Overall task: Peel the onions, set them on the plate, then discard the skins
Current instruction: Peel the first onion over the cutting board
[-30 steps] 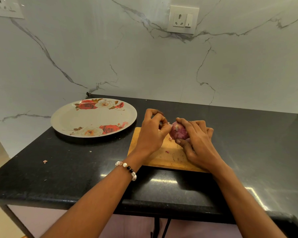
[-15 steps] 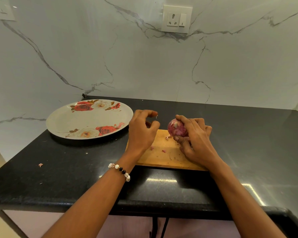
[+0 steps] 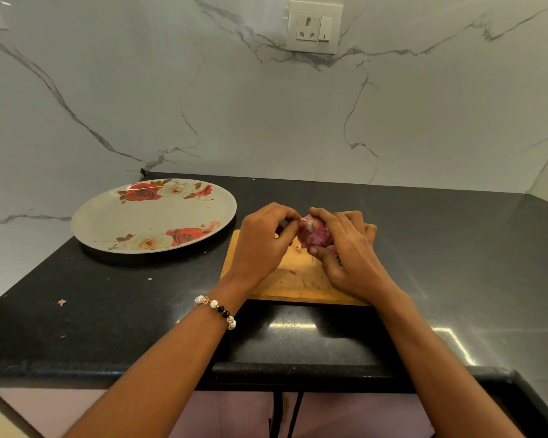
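From the head camera I looked down at a black counter (image 3: 114, 314) with a white marble wall (image 3: 203, 105) behind it. A red onion (image 3: 315, 233) was up in the air just above a wooden cutting board (image 3: 298, 281), near the board's far edge. My right hand (image 3: 350, 257) held the onion, with the fingers curled over its top and the thumb tucked under it. My left hand (image 3: 263, 245) was right beside it, and its thumb and first finger pinched a small bit of skin (image 3: 303, 220) at the tip of the onion. The onion looked mostly purple and shiny, but I could not tell how much dry skin was on the side hidden by my fingers. A few tiny bits of peel (image 3: 293, 272) lay on the board, and one more scrap (image 3: 62, 302) sat on the counter far to the left. The flower plate (image 3: 114, 216) was to the left of the board, with no onion on it. I saw no other onions and no bin. I think the job was in the peeling step, close to the start, since nothing had gone onto the plate. Next, I think the left hand needed to pull that bit of skin away from the tip while the right hand held the onion tight and turned it. The skin was thin, so it could tear into small bits.
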A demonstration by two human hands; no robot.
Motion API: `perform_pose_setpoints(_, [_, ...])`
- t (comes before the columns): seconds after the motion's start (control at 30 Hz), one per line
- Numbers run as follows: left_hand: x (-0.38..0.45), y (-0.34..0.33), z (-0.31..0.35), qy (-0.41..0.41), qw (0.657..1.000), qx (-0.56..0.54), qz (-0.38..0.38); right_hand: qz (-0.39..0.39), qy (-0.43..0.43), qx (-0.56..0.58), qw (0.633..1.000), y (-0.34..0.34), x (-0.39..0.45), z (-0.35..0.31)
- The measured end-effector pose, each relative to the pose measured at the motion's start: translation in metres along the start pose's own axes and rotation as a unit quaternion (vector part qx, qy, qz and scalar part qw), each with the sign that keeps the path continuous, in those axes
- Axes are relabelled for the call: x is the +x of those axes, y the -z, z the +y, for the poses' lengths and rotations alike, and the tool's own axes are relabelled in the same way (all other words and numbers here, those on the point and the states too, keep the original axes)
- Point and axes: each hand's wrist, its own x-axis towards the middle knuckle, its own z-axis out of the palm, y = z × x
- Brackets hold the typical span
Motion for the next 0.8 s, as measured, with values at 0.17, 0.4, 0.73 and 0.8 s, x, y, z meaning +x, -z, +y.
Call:
perform_pose_setpoints(0.17, [0.0003,-0.0001,0.0042,0.112,0.992,-0.06,0.007,-0.001,0.002,0.005,1.0,0.0005,0.0002,-0.0016])
perform_pose_setpoints(0.4, [0.0021,0.0031,0.007,0.233,0.961,-0.149,0.025,0.003,0.0,0.024,1.0,0.0,0.0006,-0.0021])
perform_pose_setpoints(0.73, [0.0016,0.0036,0.0044,0.263,0.957,-0.096,0.083,0.013,-0.002,0.072,0.997,0.0016,-0.0002,-0.0044])
perform_pose_setpoints(0.8, [0.002,0.0034,0.0041,0.266,0.955,-0.086,0.095,0.019,-0.009,0.084,0.996,0.002,-0.0005,-0.0043])
